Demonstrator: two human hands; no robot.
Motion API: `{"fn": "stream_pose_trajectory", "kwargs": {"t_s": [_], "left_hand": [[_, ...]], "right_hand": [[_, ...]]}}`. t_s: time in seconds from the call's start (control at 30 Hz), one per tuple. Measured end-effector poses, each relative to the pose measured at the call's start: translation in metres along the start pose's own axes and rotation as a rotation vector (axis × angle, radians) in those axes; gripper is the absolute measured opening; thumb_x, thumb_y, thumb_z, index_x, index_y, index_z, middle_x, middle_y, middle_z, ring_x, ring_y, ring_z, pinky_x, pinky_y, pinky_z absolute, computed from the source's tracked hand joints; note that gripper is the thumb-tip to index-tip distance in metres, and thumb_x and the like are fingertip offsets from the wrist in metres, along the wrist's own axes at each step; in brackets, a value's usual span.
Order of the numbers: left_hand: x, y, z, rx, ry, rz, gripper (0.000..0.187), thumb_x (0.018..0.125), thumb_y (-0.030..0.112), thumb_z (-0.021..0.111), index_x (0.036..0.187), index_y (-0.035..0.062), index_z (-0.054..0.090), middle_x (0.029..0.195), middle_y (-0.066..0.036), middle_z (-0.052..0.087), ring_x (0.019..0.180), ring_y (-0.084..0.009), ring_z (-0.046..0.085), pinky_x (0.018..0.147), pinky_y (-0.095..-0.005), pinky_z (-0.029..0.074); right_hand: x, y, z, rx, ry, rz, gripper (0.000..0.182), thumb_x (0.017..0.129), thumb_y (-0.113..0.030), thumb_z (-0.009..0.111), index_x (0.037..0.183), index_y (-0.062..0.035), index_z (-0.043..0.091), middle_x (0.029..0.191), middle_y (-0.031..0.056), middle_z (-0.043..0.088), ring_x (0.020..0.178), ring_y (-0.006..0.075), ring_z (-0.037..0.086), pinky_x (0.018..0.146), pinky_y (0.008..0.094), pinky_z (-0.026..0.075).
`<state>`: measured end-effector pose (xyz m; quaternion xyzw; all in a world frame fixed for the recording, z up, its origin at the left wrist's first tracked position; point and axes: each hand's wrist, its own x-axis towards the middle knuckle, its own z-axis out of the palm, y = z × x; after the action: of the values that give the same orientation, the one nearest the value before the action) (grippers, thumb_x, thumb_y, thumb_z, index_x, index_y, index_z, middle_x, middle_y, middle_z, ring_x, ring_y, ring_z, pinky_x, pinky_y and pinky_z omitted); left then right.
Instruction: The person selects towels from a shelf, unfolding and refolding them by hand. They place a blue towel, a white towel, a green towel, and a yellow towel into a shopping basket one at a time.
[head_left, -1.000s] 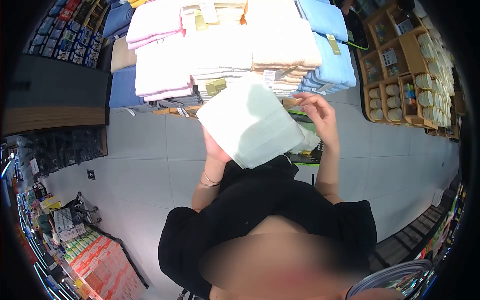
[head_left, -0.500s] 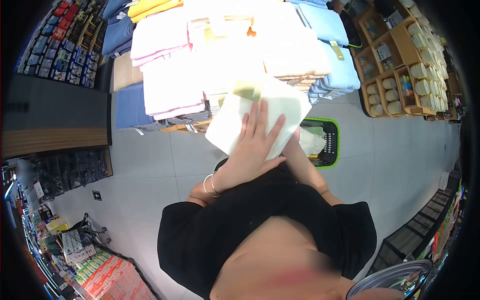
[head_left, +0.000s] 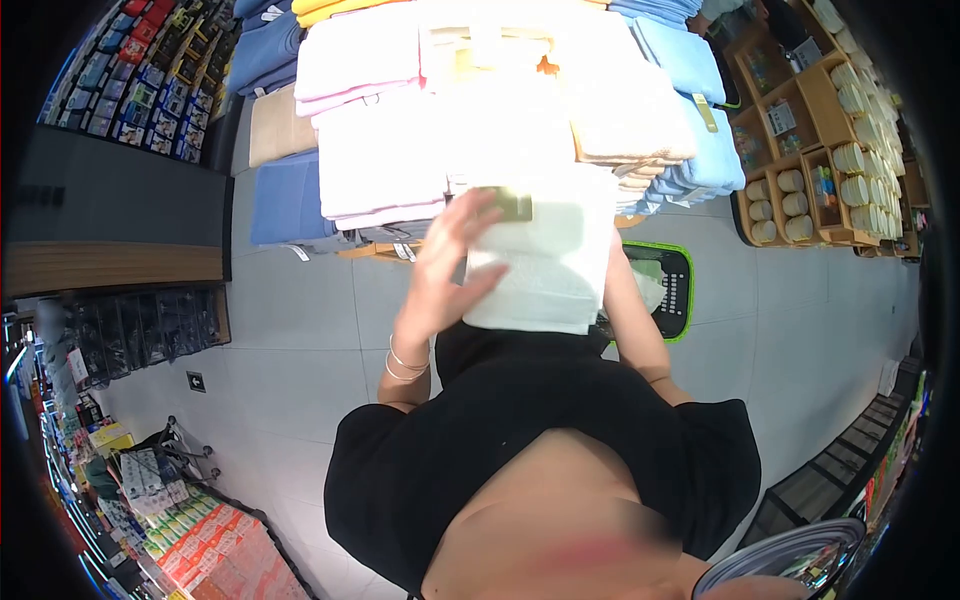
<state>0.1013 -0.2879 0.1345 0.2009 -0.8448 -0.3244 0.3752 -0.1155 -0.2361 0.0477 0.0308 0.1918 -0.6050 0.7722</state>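
A folded pale towel (head_left: 540, 265) with a greenish label (head_left: 512, 204) near its far left corner is held up in front of my body. My left hand (head_left: 445, 265), with bracelets on the wrist, is at the towel's left edge. Its fingers are apart and slightly blurred, with the thumb over the towel's face. My right hand (head_left: 614, 258) supports the towel at its right side, and its fingers are hidden behind the cloth. Just beyond are stacks of folded towels, with white and pink ones (head_left: 375, 150) washed out by bright light.
Light blue towels (head_left: 700, 140) are stacked at the right, dark blue ones (head_left: 285, 200) at the left. A black basket with a green rim (head_left: 688, 300) stands on the floor, holding pale items. Wooden shelving (head_left: 815, 100) with cups is at far right. A dark counter (head_left: 130, 200) stands left.
The towel has turned from a tilted to a straighter position. My left hand has slid off its middle to the left edge. The towel stacks have shifted slightly right in view.
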Motion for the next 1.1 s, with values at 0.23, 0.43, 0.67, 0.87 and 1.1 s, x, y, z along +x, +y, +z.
{"fn": "stream_pose_trajectory", "kwargs": {"t_s": [0.23, 0.43, 0.67, 0.87, 1.1], "left_hand": [[0.009, -0.05, -0.025, -0.356, -0.277, -0.46, 0.021, 0.073, 0.004, 0.065, 0.092, -0.0016, 0.057, 0.11, -0.011, 0.058, 0.099, -0.0175, 0.054, 0.09, -0.0312, 0.04], [-0.013, -0.074, -0.028, -0.337, -0.38, -0.529, 0.015, 0.075, 0.008, 0.064, 0.078, -0.0004, 0.052, 0.084, -0.006, 0.058, 0.077, -0.0077, 0.051, 0.069, -0.0224, 0.042], [-0.002, -0.059, -0.028, -0.547, 0.193, -0.483, 0.01, 0.084, 0.007, 0.056, 0.08, 0.0, 0.051, 0.072, 0.001, 0.051, 0.067, -0.0044, 0.044, 0.06, -0.0197, 0.038], [0.016, -0.063, -0.008, -0.299, 0.478, -0.231, 0.013, 0.085, 0.006, 0.054, 0.075, 0.0013, 0.047, 0.069, 0.002, 0.046, 0.065, -0.0044, 0.039, 0.06, -0.0187, 0.036], [0.071, -0.11, 0.016, -0.059, 0.567, -0.24, 0.014, 0.082, 0.009, 0.056, 0.082, -0.0044, 0.053, 0.072, -0.009, 0.057, 0.066, -0.0098, 0.048, 0.061, -0.0237, 0.04]], "right_hand": [[0.025, 0.04, -0.01, 0.168, -0.048, 0.323, 0.06, 0.091, -0.047, 0.033, 0.136, -0.0077, 0.025, 0.131, 0.0117, 0.041, 0.12, 0.024, 0.04, 0.097, 0.0363, 0.036], [0.017, 0.052, -0.019, 0.307, -0.074, 0.278, 0.061, 0.09, -0.048, 0.034, 0.136, -0.008, 0.025, 0.131, 0.0116, 0.041, 0.121, 0.0243, 0.039, 0.098, 0.037, 0.035], [-0.019, 0.036, -0.013, 0.099, -0.289, -0.035, 0.067, 0.086, -0.054, 0.04, 0.134, -0.0078, 0.031, 0.133, 0.0127, 0.039, 0.121, 0.027, 0.038, 0.101, 0.0418, 0.028], [-0.023, -0.001, 0.042, -1.056, 0.03, -0.373, 0.051, 0.084, -0.022, 0.058, 0.125, 0.0009, 0.038, 0.115, 0.0091, 0.05, 0.106, 0.0165, 0.048, 0.092, 0.0319, 0.037], [0.035, -0.078, 0.085, -1.768, 0.425, -1.01, 0.048, 0.078, -0.011, 0.06, 0.118, 0.0048, 0.039, 0.093, 0.0161, 0.058, 0.084, 0.0225, 0.058, 0.075, 0.0325, 0.046]]}}
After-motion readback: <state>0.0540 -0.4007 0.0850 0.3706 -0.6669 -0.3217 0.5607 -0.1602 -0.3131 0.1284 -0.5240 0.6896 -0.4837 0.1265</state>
